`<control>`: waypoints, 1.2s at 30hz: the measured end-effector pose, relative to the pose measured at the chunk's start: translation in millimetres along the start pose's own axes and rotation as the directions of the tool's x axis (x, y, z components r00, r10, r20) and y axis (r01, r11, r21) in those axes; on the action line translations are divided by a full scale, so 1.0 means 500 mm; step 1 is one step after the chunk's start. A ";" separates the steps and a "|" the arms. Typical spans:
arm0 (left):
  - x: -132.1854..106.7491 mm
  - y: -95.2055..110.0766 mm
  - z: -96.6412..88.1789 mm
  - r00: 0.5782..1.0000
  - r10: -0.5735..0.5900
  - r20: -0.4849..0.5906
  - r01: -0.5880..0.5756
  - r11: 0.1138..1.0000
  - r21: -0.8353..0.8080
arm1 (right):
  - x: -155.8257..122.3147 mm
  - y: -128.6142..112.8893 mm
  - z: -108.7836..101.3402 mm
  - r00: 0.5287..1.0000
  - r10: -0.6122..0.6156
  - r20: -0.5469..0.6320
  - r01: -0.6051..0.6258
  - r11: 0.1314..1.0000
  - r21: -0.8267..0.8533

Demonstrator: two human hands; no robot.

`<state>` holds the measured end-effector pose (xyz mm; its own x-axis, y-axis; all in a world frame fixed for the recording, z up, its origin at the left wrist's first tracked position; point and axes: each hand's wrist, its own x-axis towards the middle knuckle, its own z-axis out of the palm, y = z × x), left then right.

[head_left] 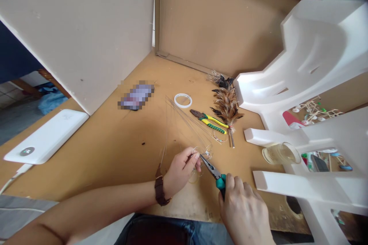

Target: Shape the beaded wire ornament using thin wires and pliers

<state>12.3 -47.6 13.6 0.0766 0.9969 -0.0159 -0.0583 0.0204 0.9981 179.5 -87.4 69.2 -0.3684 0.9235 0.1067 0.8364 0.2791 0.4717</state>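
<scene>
My left hand (pixel 181 171), wearing a dark brown watch, pinches thin metal wire (pixel 194 151) between thumb and fingertips. My right hand (pixel 244 204) grips needle-nose pliers (pixel 214 171) with teal handles. Their narrow jaws point at my left fingertips and reach the wire there; whether they clamp it is too small to tell. Loose strands and loops of fine wire hang under and beside the left fingers. Several long straight wires (pixel 184 116) fan out over the tabletop beyond. Combination pliers (pixel 209 121) with yellow and green handles lie just past them.
On the wooden table (pixel 115 153) lie a white ring (pixel 183 106), a brown feather bundle (pixel 225 101) and a blurred-out phone-like object (pixel 136 96). A white power bank (pixel 47 138) sits left. White plastic furniture (pixel 310 57) and a glass jar (pixel 281 154) stand right; panels border the back.
</scene>
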 end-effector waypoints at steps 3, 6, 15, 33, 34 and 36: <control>-0.001 0.003 0.000 1.000 0.006 -0.002 -0.006 1.000 0.007 | 0.004 0.000 0.003 1.000 0.002 0.015 -0.003 1.000 0.018; 0.001 0.000 0.001 1.000 0.001 0.017 -0.001 1.000 -0.007 | 0.009 0.003 0.005 1.000 0.016 0.027 -0.018 0.997 0.077; 0.067 -0.018 -0.040 0.983 -0.141 0.119 0.166 0.958 -0.233 | -0.007 0.051 0.028 0.973 0.173 0.155 -0.220 0.901 0.375; 0.075 -0.031 -0.054 0.836 -0.220 0.503 0.483 0.730 -0.483 | 0.033 0.010 0.202 0.935 0.353 -0.047 -0.289 0.830 0.478; 0.076 -0.032 -0.052 0.840 -0.216 0.498 0.469 0.750 -0.467 | 0.036 0.011 0.205 0.927 0.368 -0.072 -0.266 0.779 0.567; 0.077 -0.037 -0.050 0.846 -0.211 0.489 0.437 0.800 -0.411 | 0.049 0.014 0.200 0.915 0.394 -0.086 -0.186 0.601 0.777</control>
<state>-8.5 -8.0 -6.7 0.5637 0.8026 -0.1951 -0.4224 0.4831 0.7669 216.8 -36.7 -12.3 -0.0425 0.9326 0.3584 0.8868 0.2005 -0.4164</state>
